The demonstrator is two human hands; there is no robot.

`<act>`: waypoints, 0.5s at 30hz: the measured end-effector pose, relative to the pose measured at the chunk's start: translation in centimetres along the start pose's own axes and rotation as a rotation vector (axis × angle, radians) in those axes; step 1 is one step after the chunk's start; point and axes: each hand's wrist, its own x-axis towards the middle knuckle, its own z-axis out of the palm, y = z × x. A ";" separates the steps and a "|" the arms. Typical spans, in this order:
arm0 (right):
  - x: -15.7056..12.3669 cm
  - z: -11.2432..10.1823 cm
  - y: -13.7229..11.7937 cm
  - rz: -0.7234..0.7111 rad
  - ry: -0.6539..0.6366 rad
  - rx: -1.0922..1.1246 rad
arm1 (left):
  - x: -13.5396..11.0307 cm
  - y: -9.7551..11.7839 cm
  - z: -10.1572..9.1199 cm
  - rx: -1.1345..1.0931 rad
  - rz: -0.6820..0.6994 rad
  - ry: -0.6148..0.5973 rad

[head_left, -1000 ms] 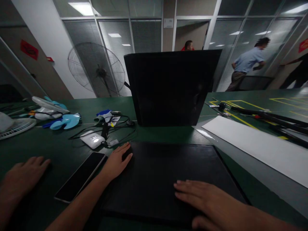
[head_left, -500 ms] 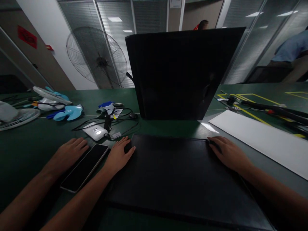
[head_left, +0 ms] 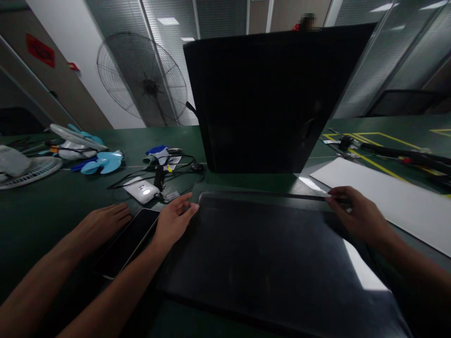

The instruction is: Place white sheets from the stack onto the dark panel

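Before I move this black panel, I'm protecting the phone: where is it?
In the head view's left half, the phone lies between the left hand and another person's hand.

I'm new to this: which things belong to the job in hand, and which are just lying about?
Seemingly in the job:
left hand
right hand
glossy black rectangular panel, between them

Seemingly lying about:
slim black-screened phone
small white rectangular device
light blue plastic blades
long white flat sheet
large black upright slab, though unclear

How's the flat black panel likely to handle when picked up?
The flat black panel is probably stiff: its far edge runs straight between the left hand and right hand. Likely slick, given the bright glare on its face. Unlikely to roll, being broad and flat.
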 end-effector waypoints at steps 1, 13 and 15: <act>0.2 -0.5 0.0 0.019 -0.004 0.012 | -0.2 0.5 0.1 -0.009 -0.019 0.003; 0.7 -1.4 0.3 -0.107 -0.200 0.017 | -1.7 2.8 1.2 -0.278 -0.218 -0.115; 0.6 -1.1 0.0 -0.149 -0.232 0.017 | -1.9 2.8 1.4 -0.349 -0.215 -0.133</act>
